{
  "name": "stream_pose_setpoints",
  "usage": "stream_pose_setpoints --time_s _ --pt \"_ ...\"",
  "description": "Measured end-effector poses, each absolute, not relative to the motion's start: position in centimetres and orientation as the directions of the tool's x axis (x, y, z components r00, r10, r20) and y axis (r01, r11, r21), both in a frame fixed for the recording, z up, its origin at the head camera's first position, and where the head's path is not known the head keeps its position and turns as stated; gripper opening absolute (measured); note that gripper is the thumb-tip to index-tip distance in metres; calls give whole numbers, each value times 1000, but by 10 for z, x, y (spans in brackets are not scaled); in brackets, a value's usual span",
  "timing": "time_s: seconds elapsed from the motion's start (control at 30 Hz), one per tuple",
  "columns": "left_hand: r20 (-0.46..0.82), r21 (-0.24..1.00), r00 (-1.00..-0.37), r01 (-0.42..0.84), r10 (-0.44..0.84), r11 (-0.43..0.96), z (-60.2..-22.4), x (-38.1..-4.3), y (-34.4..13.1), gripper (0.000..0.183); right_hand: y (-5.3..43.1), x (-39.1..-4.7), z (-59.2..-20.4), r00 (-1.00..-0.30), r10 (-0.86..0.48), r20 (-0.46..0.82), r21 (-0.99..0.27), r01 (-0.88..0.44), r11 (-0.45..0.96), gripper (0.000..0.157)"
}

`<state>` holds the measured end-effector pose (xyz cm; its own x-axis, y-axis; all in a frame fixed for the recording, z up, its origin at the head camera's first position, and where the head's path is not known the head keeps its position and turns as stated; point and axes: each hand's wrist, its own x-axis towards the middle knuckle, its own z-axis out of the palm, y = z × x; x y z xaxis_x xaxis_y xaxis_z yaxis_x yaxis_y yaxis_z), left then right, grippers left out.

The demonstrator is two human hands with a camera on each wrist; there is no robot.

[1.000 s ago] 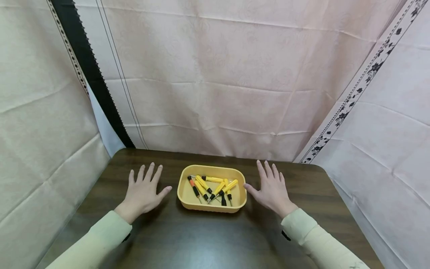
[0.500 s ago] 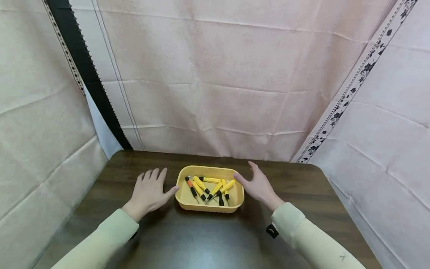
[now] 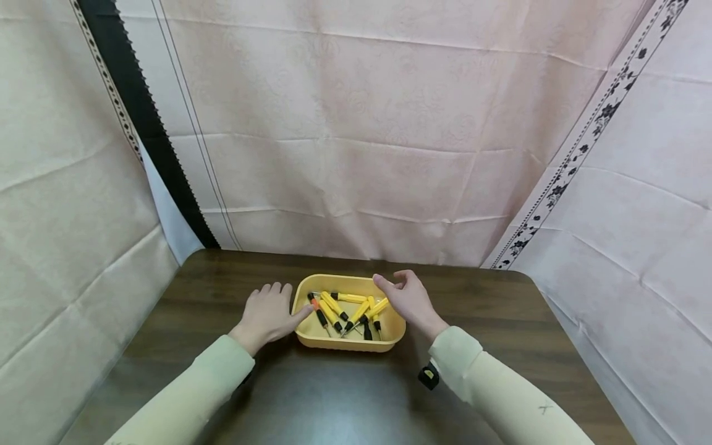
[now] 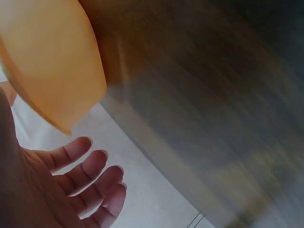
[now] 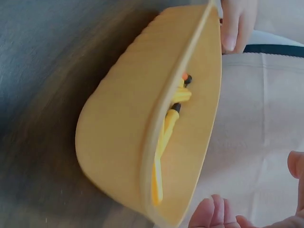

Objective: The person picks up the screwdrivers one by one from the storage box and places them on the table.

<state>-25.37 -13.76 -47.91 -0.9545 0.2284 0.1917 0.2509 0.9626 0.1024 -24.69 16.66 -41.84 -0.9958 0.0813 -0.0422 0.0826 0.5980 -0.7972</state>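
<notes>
No grip being made: left hand [image 3: 271,314] and right hand [image 3: 408,301] are being held with thumbs apart, at opposite ends of oblong yellow plastic tray [image 3: 350,346] of mostly yellow-handled screwdrivers [image 3: 335,306] on dark wood-grained table [image 3: 334,402]; approach apparently being finished, two-sided pinch being called for

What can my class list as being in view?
Tray: 1, yellow, on the table.
Screwdrivers: about six, yellow and black, in the tray.
Other screwdriver: 1, orange and black, tray's left.
Dark tool: 1, black, tray's near side.
Table: 1, dark brown, under the tray.
Cloth: count unclear, pale, behind and beside the table.
Sleeves: 2, pale green, head view's bottom.
Wrist device: at least 1, black, lower right.
Left hand: 1, bare, at tray's left.
Right hand: 1, bare, at tray's right.
</notes>
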Motion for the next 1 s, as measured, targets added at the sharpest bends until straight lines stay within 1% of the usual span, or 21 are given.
stream_pose_setpoints --time_s 0.07,0.23,0.47,0.6,0.67,0.8,1.0 --pt "188 103 -954 257 235 961 -480 -256 -137 96 161 -248 -421 -996 75 -38 -795 75 601 89" --pt "164 107 -953 272 253 956 -481 -262 -136 91 151 -248 -427 -997 53 -62 -799 81 595 90" --pt "107 136 -956 286 273 949 -483 -265 -133 72 143 -244 -428 -992 51 -119 -758 124 641 92" --pt "96 152 -959 278 266 948 -482 -266 -133 57 141 -245 -429 -992 33 -119 -720 109 686 73" --pt "90 162 -960 276 264 947 -482 -267 -133 51 140 -246 -430 -991 25 -128 -705 109 700 68" --pt "72 183 -961 275 266 944 -483 -268 -132 46 137 -247 -433 -990 20 -140 -692 112 713 67" --pt "38 206 -965 263 260 943 -484 -268 -131 49 129 -250 -439 -989 -3 -148 -704 103 703 65"
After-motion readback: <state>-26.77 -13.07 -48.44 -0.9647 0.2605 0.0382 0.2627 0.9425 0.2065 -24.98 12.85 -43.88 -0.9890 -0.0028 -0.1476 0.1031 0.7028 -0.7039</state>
